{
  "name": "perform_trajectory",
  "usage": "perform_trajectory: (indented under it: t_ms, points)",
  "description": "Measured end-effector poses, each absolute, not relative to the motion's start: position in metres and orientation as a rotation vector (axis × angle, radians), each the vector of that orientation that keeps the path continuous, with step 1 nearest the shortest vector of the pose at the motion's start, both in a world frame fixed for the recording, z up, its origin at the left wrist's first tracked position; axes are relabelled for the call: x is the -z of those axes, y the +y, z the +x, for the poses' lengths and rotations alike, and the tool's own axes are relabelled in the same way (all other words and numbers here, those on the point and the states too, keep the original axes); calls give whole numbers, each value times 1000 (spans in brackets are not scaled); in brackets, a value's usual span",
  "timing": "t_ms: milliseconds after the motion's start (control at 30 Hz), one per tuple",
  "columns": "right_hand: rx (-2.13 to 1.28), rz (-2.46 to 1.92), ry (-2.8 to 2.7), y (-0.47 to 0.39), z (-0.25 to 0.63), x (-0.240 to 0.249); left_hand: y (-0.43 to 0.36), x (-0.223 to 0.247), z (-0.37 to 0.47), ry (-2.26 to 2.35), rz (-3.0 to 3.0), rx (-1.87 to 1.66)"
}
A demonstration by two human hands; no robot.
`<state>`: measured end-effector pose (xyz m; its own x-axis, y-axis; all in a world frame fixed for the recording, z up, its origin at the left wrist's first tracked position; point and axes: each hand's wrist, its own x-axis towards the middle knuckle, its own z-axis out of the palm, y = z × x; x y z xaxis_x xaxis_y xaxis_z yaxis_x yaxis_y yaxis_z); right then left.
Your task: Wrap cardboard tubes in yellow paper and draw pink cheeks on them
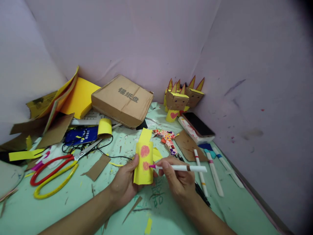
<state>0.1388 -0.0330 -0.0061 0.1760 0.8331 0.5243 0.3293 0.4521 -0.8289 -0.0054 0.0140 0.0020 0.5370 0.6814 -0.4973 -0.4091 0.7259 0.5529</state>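
Note:
My left hand [126,182] is closed around a yellow paper tube [140,169], thumb along its left side and fingers behind it. Two pinkish-red spots are coloured on the tube's front, one above the other. A yellow strip [145,134] sticks up above its top edge. In my right hand [177,178] is a white marker [179,167] with a magenta tip, pinched between thumb and fingers. The tip meets the right side of the lower spot. Beyond the tube lies a flower-patterned glue gun [167,138].
Red-and-yellow scissors [55,168], a yellow roll [105,128] and cardboard scraps [97,167] lie at left. A cardboard box [122,101] stands behind. At right are several markers [215,173], a phone [198,124] on a white pack, and cardboard figures [177,100] with pointed tops.

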Motion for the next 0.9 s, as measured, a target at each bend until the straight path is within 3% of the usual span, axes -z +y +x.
perform_trajectory:
  t_ms: [900]
  points:
    - [-499, -1122, -1403, -34, 137, 6, 15, -2, -4, 754, 399, -660]
